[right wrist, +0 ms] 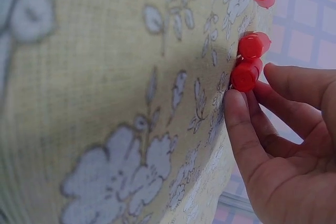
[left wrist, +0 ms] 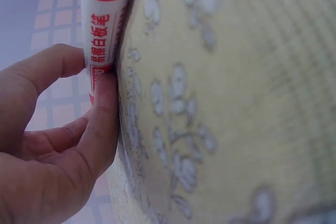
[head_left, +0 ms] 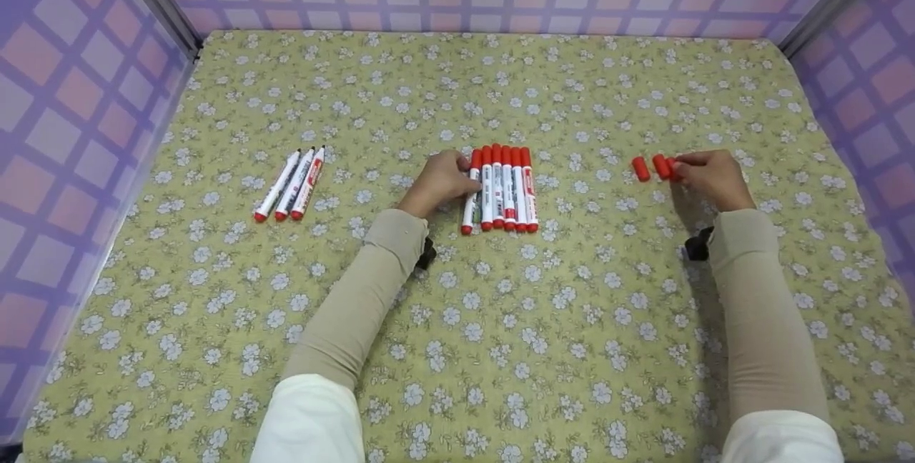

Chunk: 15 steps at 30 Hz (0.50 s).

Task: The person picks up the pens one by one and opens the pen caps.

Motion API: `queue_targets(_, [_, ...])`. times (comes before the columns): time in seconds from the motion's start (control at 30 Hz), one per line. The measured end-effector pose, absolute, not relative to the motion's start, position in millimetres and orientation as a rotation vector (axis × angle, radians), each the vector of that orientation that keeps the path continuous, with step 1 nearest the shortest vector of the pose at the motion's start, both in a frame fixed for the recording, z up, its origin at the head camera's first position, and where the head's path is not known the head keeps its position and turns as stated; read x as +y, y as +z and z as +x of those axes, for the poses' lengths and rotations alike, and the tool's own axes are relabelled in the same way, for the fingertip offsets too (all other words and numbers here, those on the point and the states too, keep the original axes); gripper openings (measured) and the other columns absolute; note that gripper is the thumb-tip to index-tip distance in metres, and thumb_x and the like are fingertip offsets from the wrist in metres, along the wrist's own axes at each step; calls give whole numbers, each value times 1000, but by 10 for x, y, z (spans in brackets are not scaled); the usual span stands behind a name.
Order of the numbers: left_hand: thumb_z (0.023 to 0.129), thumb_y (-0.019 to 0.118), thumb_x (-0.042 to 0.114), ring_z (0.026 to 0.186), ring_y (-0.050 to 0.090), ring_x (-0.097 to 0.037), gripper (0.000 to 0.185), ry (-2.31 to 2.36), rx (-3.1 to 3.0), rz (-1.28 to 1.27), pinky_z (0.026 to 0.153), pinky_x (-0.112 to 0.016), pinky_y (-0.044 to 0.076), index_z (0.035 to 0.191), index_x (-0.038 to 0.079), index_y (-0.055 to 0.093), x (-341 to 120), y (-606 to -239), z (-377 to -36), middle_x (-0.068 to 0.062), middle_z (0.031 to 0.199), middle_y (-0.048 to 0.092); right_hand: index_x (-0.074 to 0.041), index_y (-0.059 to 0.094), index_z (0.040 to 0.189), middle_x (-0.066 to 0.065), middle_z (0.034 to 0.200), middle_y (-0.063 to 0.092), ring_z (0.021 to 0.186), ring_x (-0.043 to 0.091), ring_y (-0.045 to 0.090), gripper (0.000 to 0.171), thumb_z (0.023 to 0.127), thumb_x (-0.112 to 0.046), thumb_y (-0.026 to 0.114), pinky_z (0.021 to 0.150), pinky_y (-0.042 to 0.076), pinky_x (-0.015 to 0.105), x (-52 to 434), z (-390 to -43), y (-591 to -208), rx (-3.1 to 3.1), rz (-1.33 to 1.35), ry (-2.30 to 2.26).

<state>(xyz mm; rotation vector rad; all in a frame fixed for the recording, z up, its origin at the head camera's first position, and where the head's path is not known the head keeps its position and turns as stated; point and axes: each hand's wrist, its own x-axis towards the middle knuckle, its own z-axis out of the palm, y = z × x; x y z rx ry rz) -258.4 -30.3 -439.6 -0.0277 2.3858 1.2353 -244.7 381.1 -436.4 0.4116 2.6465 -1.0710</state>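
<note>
A row of several white markers (head_left: 504,188) with red caps lies on the flowered cloth at the middle. My left hand (head_left: 465,171) is at the row's left side and pinches the leftmost marker (left wrist: 102,30) between thumb and forefinger (left wrist: 92,72). To the right lie three loose red caps in a short line (head_left: 641,168). My right hand (head_left: 678,166) holds the nearest cap (right wrist: 245,74) between thumb and fingertips (right wrist: 252,82); the other two caps (right wrist: 253,44) lie free beside it.
Three more markers (head_left: 289,184) lie side by side at the left, their far ends without red caps. The yellow-green flowered cloth (head_left: 500,349) covers the whole table. Checked purple walls (head_left: 64,91) close in the left, back and right sides.
</note>
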Motion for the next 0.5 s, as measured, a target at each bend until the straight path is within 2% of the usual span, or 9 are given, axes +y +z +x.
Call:
queue_targets(0.2, [81,70,10,94,59,-20,40,1275,2355,-51,77,-29,52,117,1,54,-314,-4391,-2587,-12,113,58,2,47,140,27,132,54,111,28,57,55,100,-36,47,86,49,35,3808,-2434,-4358,2649,399,-1084])
queue_targets(0.5, [81,72,16,98,56,-19,44,1221,2364,-24,81,-30,50,119,2,55,-342,-4392,-2629,-11,119,57,1,47,140,27,133,53,112,30,56,55,100,-37,46,83,49,33,3805,-2403,-4352,2662,362,-1099])
